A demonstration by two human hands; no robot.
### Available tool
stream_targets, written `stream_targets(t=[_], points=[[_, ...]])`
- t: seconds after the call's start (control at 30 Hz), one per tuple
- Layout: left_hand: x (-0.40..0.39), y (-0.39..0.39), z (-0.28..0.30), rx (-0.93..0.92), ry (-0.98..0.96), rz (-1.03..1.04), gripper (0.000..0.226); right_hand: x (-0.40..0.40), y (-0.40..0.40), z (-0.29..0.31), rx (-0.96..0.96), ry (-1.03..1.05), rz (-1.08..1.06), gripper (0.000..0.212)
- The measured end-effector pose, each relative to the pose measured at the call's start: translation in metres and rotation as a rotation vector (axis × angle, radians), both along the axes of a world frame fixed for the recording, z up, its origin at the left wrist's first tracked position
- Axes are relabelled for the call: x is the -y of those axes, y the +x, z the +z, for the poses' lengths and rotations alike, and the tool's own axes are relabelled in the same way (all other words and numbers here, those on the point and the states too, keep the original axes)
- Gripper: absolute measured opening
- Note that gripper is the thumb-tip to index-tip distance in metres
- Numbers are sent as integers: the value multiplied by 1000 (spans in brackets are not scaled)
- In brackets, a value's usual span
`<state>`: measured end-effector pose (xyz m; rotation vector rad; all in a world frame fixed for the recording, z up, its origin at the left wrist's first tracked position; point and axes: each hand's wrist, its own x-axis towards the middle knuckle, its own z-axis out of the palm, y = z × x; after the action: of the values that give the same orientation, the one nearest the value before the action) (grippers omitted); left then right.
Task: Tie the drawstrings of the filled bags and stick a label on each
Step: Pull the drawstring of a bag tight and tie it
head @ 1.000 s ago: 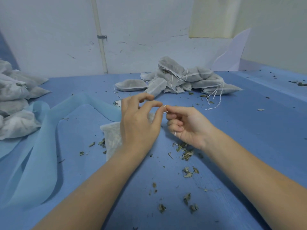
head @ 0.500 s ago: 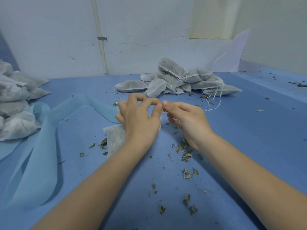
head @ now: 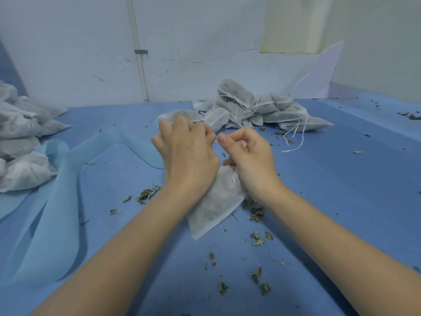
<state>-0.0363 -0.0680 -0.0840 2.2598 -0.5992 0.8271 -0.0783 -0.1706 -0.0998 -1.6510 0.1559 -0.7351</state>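
A filled white mesh bag (head: 216,206) lies on the blue table (head: 319,201) under my wrists, its far end hidden by both hands. My left hand (head: 186,153) has its fingers curled and pinches the thin white drawstring at its fingertips. My right hand (head: 248,153) is curled too, thumb and forefinger pinching the same string close to the left fingertips. Only a short bit of string shows between the two hands. No label is visible.
A heap of filled bags (head: 257,108) with loose strings lies at the back. More filled bags (head: 20,142) are stacked at the left edge. A light blue fabric strip (head: 52,213) curls across the left. Dried leaf crumbs (head: 257,240) are scattered near me.
Both hands have shifted closer to me and curled tighter on the string. The bag has swung from under my left hand to lie between my wrists, pointing toward me.
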Motion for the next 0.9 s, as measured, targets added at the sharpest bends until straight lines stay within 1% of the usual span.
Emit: stream_targets(t=[0.07,0.2,0.3,0.37,0.4,0.43,0.5,0.53,0.57,0.6,0.63,0.67,0.73,0.8,0.9], points=[[-4,3,0,86,0,31,14,3,0,1,-4,-8,-28,20],[-12,12,3,109,-1,65,13,10,-1,4,-19,-72,-33,13],[-9,12,0,28,-14,20,13,13,-2,5,-18,-113,-56,8],[-5,9,-5,-124,-108,-99,11,15,-1,4,-12,-53,-106,6],[-3,7,-7,-221,-180,-157,10,17,-1,3,-7,8,-144,6],[-2,7,-8,-336,-249,-204,13,19,0,4,3,88,-185,7],[-1,4,-6,-655,-395,-309,35,22,2,7,42,281,-247,9],[-1,2,-3,-856,-503,-412,42,23,2,8,62,368,-266,10],[-1,3,-2,-1057,-604,-536,39,23,2,9,76,432,-284,9],[0,2,-3,-1214,-688,-641,31,23,2,9,80,467,-303,7],[1,1,-5,-1311,-744,-717,24,24,1,9,80,477,-318,5],[3,1,-6,-1356,-786,-748,21,24,0,9,79,469,-317,5],[6,1,-10,-1361,-869,-710,19,25,-1,9,73,426,-262,9],[5,4,-12,-1357,-920,-682,24,26,-3,9,57,370,-176,8],[2,5,-13,-1371,-959,-676,28,24,-4,7,32,237,-45,2]])
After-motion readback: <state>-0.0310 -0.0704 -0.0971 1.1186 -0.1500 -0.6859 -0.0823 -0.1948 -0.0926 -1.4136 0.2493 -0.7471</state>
